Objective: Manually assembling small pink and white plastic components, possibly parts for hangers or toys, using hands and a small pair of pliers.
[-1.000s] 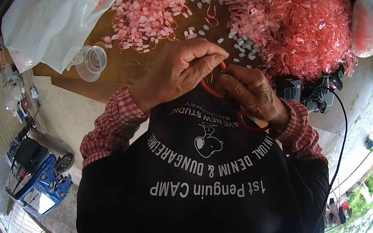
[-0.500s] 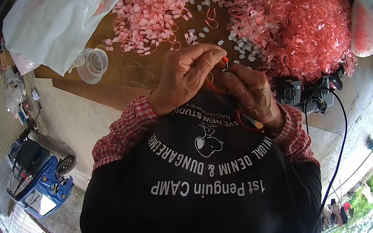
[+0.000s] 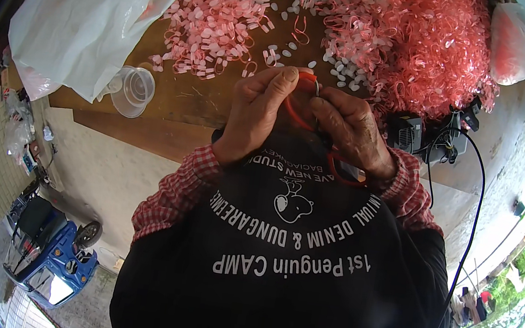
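Orange band (image 3: 293, 109) curves by the brown tabletop (image 3: 185, 96) (blue vehicle (image 3: 64, 263) leftward).

Daylight fr. R, overexp. at lower R; blk vignette, strong fisheye bend @ rim.

Orange-red band (image 3: 293, 109): one end was partly hidden by the left hand (image 3: 258, 106); the small metal piece (image 3: 317, 88) beside it, largely covered by the right hand (image 3: 351, 128), was too small to identify. White plastic bag (image 3: 91, 19) and pink heap (image 3: 426, 46) were cut off at the upper edge, black garment (image 3: 282, 308) at the lower.
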### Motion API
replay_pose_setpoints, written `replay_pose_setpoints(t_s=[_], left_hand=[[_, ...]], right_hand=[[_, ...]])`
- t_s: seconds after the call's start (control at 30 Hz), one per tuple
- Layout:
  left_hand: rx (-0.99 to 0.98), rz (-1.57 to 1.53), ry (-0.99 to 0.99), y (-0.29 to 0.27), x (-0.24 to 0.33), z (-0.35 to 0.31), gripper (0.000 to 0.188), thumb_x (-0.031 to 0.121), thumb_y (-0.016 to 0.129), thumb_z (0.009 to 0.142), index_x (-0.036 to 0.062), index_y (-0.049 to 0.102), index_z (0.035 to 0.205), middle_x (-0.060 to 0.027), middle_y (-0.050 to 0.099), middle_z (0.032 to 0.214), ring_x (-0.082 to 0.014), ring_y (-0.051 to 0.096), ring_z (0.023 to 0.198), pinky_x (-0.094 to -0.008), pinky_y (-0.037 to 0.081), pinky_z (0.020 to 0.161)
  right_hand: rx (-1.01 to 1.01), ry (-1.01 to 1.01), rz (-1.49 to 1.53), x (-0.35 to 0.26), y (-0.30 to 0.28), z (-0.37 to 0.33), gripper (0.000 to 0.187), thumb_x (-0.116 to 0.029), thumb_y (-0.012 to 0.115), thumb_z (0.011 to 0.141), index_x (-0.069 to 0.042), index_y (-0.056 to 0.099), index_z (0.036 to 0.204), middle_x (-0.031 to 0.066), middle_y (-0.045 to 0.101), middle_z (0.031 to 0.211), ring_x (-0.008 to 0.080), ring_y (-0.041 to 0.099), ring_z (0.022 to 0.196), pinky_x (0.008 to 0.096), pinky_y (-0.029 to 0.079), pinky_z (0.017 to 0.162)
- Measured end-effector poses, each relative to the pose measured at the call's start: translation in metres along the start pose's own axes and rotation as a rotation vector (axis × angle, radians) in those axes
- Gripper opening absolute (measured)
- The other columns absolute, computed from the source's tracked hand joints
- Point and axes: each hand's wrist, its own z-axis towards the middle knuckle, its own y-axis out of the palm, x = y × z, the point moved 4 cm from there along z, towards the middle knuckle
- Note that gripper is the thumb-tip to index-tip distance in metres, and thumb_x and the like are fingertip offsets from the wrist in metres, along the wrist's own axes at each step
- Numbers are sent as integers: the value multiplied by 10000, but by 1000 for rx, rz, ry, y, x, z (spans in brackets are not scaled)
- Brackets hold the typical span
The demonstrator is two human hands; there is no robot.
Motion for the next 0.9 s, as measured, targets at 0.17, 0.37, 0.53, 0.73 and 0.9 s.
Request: replay_pose_setpoints(t_s=[0.17, 0.37, 0.53, 0.73, 0.9], left_hand=[[-481, 673, 150, -8, 31, 26, 305, 243, 478, 962, -20, 607, 873, -24, 597, 752, -57, 529, 694, -205, 420, 614], [-409, 730, 517, 1, 37, 22, 352, 224, 495, 959, 5, 475, 684, 10, 356, 561, -71, 328, 539, -267, 291, 469], [-193, 471, 448, 0, 26, 2, 398, 279, 456, 971, 11, 484, 678, 10, 420, 579, -65, 372, 529, -243, 321, 477], [-164, 246, 391, -17, 14, -16, 430, 350, 447, 966, 19, 512, 699, 14, 462, 604, -54, 400, 533, -227, 336, 491], [-311, 439, 536, -27, 34, -6, 398, 320, 474, 961, 13, 522, 712, 21, 441, 583, -60, 368, 523, -237, 323, 483]], right_hand=[[-132, -133, -82, -7, -2, -1, 208, -155, 453, 956, -6, 541, 842, -14, 451, 664, 47, 390, 608, 226, 341, 540], [-47, -264, -248, -9, 6, -5, 207, -161, 463, 950, -10, 548, 838, 2, 469, 664, 58, 403, 587, 231, 344, 532], [54, -195, -160, -7, 19, -9, 202, -167, 472, 948, -7, 554, 857, -11, 460, 635, 59, 380, 567, 234, 335, 512], [93, -209, -163, -16, 41, -15, 186, -158, 482, 944, -1, 549, 870, -35, 436, 614, 42, 360, 573, 228, 314, 503], [32, -211, -248, -28, 45, -19, 167, -143, 485, 942, -3, 545, 873, -44, 428, 612, 30, 350, 576, 217, 305, 496]])
